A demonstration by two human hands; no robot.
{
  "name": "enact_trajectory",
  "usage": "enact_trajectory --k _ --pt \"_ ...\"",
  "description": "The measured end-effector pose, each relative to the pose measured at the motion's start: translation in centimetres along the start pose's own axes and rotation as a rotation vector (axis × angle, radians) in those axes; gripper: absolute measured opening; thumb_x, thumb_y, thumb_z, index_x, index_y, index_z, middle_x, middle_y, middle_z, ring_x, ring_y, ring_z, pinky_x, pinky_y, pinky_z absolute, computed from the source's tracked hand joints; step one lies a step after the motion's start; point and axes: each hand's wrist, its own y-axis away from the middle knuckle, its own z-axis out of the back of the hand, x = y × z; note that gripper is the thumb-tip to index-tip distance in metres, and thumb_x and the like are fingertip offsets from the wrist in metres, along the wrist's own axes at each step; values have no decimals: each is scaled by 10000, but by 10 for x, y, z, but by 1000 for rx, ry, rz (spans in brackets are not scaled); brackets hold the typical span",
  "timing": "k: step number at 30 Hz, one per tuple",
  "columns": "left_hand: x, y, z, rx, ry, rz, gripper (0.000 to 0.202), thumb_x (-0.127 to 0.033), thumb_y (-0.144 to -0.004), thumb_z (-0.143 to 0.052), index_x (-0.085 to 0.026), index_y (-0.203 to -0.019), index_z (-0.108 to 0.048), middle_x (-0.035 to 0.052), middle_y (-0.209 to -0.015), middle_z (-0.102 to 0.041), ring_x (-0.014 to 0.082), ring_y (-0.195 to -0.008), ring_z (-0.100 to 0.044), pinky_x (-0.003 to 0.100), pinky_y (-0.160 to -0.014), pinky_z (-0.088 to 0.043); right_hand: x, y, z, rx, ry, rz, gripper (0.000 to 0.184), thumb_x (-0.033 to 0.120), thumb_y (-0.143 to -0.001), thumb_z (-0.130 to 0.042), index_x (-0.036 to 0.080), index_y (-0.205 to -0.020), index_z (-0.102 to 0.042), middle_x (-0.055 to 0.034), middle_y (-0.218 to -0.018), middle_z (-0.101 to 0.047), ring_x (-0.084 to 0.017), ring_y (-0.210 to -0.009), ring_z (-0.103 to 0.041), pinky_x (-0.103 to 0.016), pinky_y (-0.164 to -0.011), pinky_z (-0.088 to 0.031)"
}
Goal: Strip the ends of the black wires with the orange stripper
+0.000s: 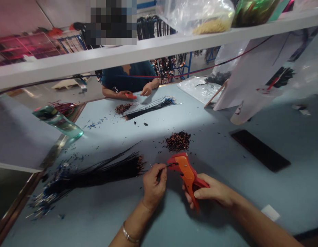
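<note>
My left hand pinches a thin black wire close to its end. That end reaches the jaws of an orange and red wire stripper; whether they are clamped on it I cannot tell. My right hand is wrapped round the stripper's handles. To the left of my left hand lies a thick bundle of black wires, copper-coloured at the near ends and blue and silver at the far left ends. Just beyond the stripper is a heap of small black and copper-coloured offcuts.
A dark phone lies at the right. A tilted clear bottle is at the left edge. Across the table, a person holds a red tool beside another wire bundle. A white shelf spans above, with plastic bags.
</note>
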Motion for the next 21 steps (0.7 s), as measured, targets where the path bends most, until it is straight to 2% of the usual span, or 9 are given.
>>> enact_trajectory --k 6,13,21 --pt "0 1 0 -24 -2 13 144 -197 -863 -504 -152 -815 -632 -17 -629 -580 82 -550 -509 174 -554 -395 3 1 -1 2 0 -21 411 372 -673 -744 108 -949 -592 -62 -779 -648 -175 -667 -651 -291 -601 -511" --pt "-1 0 -1 13 4 -25 165 -191 -868 -493 -150 -778 -625 -25 -589 -544 77 -524 -484 175 -535 -375 2 0 -2 5 7 -18 412 382 -681 -738 105 -941 -578 -58 -766 -636 -173 -657 -641 -295 -589 -509" --pt "0 1 1 8 15 -8 179 -212 -863 -499 -149 -776 -642 -15 -594 -560 83 -525 -491 180 -538 -388 -3 0 -4 -45 91 -11 348 404 -712 -707 129 -862 -556 -18 -674 -594 -123 -541 -563 -226 -474 -455"
